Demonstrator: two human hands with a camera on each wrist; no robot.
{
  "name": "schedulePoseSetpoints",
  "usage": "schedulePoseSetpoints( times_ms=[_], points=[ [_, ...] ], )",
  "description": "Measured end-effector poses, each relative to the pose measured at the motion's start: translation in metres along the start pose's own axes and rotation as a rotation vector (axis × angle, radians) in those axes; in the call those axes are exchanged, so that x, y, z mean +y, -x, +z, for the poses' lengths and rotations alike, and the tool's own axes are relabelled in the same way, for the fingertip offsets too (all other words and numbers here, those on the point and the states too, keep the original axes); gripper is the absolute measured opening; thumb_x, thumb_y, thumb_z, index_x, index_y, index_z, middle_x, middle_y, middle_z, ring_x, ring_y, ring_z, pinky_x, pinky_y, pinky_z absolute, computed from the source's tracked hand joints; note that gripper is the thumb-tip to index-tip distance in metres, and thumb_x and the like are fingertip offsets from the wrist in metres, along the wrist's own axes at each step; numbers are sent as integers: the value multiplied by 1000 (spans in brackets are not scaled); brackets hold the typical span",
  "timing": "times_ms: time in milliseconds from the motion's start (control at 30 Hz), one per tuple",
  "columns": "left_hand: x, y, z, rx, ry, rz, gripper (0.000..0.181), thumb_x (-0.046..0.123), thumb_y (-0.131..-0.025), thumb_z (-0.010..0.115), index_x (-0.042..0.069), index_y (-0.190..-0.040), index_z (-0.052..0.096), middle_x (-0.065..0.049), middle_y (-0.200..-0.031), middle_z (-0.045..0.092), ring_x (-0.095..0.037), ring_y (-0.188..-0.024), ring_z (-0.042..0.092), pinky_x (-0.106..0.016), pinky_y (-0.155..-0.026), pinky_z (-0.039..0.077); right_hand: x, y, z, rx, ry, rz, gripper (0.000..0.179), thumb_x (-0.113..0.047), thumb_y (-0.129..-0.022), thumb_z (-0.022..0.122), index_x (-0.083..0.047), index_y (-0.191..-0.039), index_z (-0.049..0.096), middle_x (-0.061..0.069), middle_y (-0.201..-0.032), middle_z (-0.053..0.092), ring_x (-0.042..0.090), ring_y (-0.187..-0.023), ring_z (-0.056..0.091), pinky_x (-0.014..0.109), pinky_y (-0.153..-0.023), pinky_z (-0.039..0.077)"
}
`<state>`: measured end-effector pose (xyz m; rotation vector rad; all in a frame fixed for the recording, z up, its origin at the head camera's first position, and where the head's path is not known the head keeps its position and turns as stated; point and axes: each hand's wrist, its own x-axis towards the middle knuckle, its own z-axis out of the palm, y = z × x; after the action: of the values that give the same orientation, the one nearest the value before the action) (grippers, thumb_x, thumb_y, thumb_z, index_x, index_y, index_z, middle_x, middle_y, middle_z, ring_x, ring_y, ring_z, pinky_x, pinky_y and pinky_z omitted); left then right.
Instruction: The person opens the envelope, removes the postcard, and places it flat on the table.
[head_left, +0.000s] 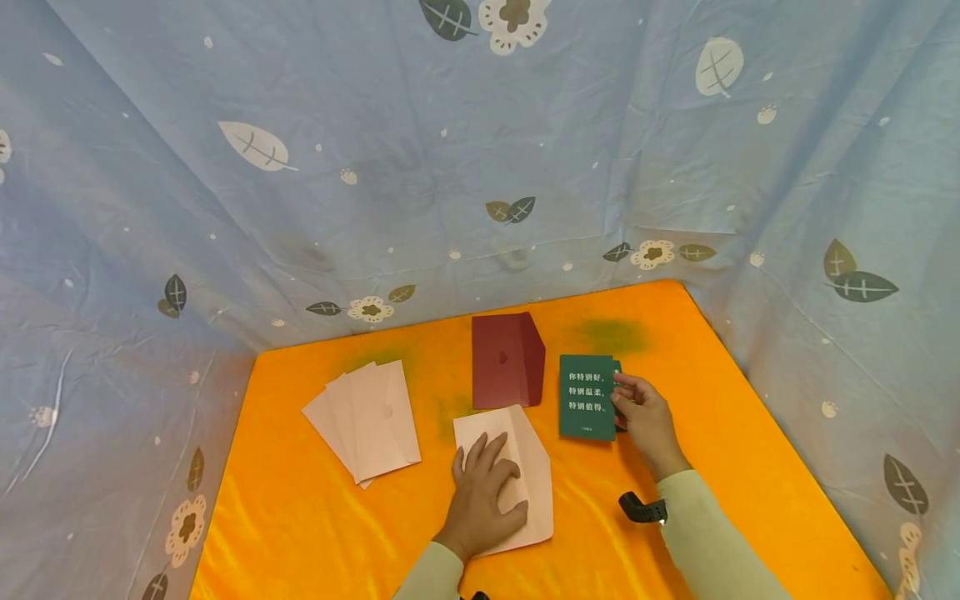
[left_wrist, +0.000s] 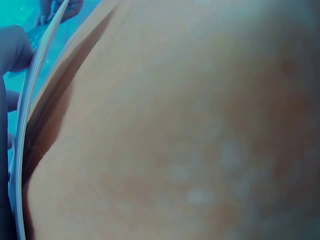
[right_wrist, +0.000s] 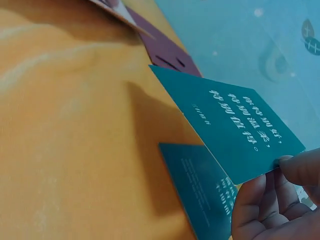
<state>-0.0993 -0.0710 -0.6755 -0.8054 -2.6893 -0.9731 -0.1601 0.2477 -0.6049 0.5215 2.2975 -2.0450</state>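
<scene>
My left hand rests with spread fingers on a pale pink envelope whose flap lies unfolded to the right. In the left wrist view that envelope appears as a thin edge above its shadow, with fingers beside it. My right hand pinches a dark green card by its right edge. White printed characters face up on this card, and in the right wrist view it is tilted above the cloth. Beneath it lies a second green card, partly covered.
Several pale pink envelopes lie fanned and overlapping at the left. A dark red envelope with its flap unfolded lies at the back centre. Yellow-orange cloth covers the table, and a patterned blue curtain encloses the back and sides.
</scene>
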Motion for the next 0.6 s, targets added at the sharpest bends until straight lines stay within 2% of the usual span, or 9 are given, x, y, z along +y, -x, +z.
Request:
schedulePoseSetpoints(
  times_ms=[400,600],
  points=[
    [0,-1,-1,15,-5,19,30,36,-80,79,26,-104,65,-13,-164,49,-47,-152,38,-81,-111,17,5,-5,-5,10,28,15,43,-9,-115,54,-3,-157,54,18,-128,56,24,-102,61,24,-79,57],
    [-1,-2,-3,-6,-2,5,29,37,-82,78,26,-106,64,-11,-166,46,-44,-154,35,-79,-113,16,8,-9,-8,21,38,24,43,-10,-115,54,-3,-158,54,18,-129,57,24,-101,61,24,-79,56]
  ],
)
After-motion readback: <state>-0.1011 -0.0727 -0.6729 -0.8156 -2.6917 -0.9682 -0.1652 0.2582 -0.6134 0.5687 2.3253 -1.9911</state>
